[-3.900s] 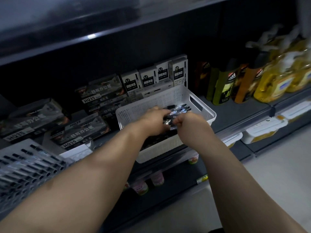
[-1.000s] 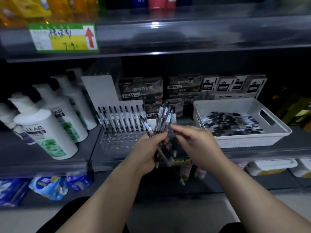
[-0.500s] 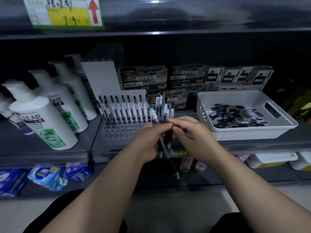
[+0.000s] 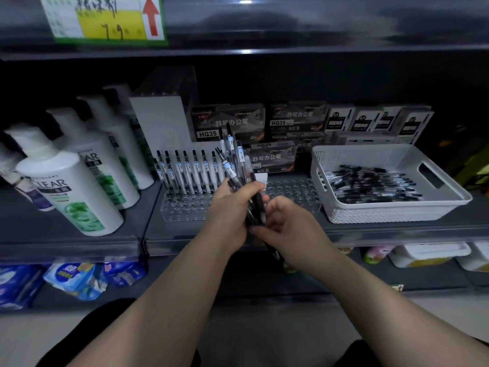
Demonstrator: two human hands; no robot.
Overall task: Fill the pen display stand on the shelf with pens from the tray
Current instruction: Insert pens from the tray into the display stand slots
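At centre frame the left hand grips a splayed bundle of pens, and the right hand pinches its lower end. Drawing one pen out could loosen the rest, which would likely drop past the shelf edge. Beyond, the clear stand holds one row of pens; a crooked push could knock them. The tray sits at right.

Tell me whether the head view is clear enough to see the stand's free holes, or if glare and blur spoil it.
Head view: dim, shelf back nearly black; glare only on the upper shelf edge, off the work; stand holes faint but readable; tray sharp; pens in the left hand slightly smeared; sign and frame edges blurred and bowed by the wide lens.
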